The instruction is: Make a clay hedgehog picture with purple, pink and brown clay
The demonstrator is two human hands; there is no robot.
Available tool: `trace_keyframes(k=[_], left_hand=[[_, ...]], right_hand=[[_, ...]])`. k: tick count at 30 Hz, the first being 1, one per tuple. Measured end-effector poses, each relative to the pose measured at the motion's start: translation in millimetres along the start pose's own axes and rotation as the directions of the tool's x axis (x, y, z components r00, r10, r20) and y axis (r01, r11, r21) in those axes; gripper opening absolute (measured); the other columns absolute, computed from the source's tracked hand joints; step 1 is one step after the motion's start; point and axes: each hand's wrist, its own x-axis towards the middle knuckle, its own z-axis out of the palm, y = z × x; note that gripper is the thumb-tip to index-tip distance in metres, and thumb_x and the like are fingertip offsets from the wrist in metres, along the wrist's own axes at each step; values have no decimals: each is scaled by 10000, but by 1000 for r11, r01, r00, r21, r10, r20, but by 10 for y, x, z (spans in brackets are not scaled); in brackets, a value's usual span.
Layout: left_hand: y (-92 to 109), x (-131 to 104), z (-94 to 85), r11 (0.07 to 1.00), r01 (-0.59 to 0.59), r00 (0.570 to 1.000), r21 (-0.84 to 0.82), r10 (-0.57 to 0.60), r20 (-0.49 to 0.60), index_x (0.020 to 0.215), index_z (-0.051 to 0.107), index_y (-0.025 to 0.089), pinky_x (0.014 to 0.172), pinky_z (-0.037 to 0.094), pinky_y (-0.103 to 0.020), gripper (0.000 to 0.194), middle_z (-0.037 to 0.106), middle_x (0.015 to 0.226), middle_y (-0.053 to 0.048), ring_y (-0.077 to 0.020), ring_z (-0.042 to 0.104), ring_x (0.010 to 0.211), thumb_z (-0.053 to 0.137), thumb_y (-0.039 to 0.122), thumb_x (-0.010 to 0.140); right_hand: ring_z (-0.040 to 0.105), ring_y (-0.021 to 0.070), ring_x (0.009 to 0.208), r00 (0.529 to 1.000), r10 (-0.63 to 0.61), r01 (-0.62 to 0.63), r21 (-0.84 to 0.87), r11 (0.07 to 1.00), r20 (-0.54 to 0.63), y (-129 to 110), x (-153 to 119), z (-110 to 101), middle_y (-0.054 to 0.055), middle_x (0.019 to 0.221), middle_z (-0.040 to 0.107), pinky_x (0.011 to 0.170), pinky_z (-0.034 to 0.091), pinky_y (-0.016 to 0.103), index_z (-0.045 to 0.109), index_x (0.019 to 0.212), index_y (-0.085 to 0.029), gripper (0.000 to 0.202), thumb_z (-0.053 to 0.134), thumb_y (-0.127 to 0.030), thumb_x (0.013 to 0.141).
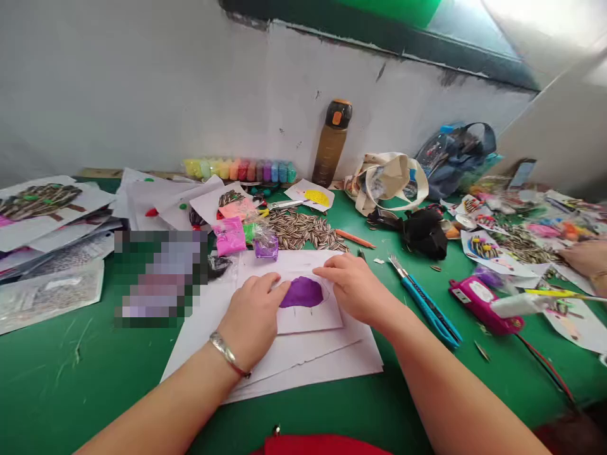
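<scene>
My left hand (253, 313) lies flat on a small white card (310, 319), its fingertips touching the left edge of a purple clay patch (302, 292) pressed onto the card. From the right, my right hand (353, 284) rests on the same card, fingers at the upper right rim of the purple patch. A silver bracelet sits on my left wrist. The card lies on a stack of white paper sheets (308, 360) on the green table (71, 392). Neither hand grips anything.
Sunflower seeds (303, 229) are piled behind the card, with pink (229, 236) and purple (265, 246) clay bags. Blue scissors (429, 306), a pink glue gun (484, 304), a brown bottle (331, 142), cloth bags (389, 177) and craft sheets (47, 208) surround. Another person's hand (588, 259) is far right.
</scene>
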Motion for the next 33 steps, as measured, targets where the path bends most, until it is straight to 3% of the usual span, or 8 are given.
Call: trace_keyframes(k=[5,17,26,33], left_hand=[[-2,-17,-3,1000,-10,999,6,10,-31,1315,573,185,978,462,-441,540,553,1330,-123,-272,520,1141,399,-13,842],[12,-18,-12,1000,-2,999,1,2,-34,1308,575,201,956,466,-441,519,555,1322,-114,-269,533,1083,402,15,855],[16,-17,-24,1000,6,1000,0,-6,-18,1305,577,204,952,469,-435,533,555,1321,-105,-262,533,1070,392,3,848],[11,-18,-5,1000,1,999,-11,-1,-43,1300,579,201,966,461,-438,511,557,1318,-110,-265,522,1105,397,17,859]], right_hand=[[471,196,924,998,-55,55,-9,998,35,-86,-19,39,47,1042,615,826,338,352,666,1193,-291,534,415,16,836],[479,229,954,997,-38,52,-203,978,72,-108,6,59,74,1080,609,818,298,379,673,1176,-306,436,482,-65,867],[496,200,998,1000,-3,4,-33,999,30,-34,13,90,54,1087,601,844,321,345,655,1198,-294,488,412,-26,870],[492,203,906,996,-36,46,-122,991,83,-105,13,106,49,1050,608,797,318,356,635,1223,-334,510,447,-43,848]])
